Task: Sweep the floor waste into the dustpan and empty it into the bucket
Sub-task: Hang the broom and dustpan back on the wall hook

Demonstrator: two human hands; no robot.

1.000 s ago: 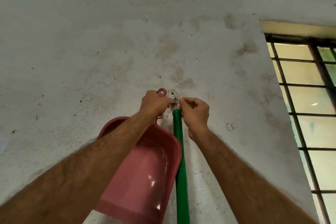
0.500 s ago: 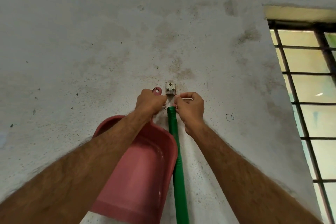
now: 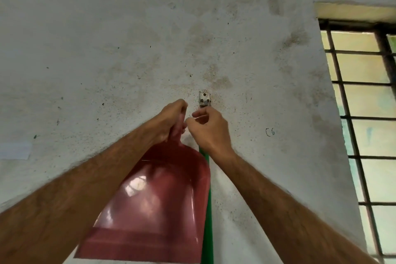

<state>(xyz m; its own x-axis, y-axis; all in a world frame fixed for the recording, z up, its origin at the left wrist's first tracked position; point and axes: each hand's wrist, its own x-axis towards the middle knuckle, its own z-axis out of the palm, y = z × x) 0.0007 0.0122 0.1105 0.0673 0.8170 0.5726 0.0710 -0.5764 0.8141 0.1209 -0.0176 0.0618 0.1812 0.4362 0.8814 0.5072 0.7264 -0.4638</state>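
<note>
A: Where is the dustpan?
B: The pink plastic dustpan (image 3: 154, 206) hangs against the stained whitewashed wall (image 3: 107, 49), below and left of the small metal wall hook (image 3: 205, 99). Its flat back faces the camera and its wide mouth points down.
A: Who holds it?
B: The left hand (image 3: 171, 121) has its fingers curled round the dustpan's narrow handle, just left of the hook and a little below it.
A: And the other hand?
B: The right hand (image 3: 211, 130) sits directly under the hook, fingers curled in a pinch at the top of the green broom handle (image 3: 207, 210). What exactly the fingertips pinch I cannot tell.
A: How does the broom handle run?
B: Straight down from under the hook, touching the dustpan's right edge.
A: Anything else?
B: A barred window (image 3: 364, 113) lies well right of the hook, with "C6" handwriting (image 3: 270, 132) on the wall between them.
</note>
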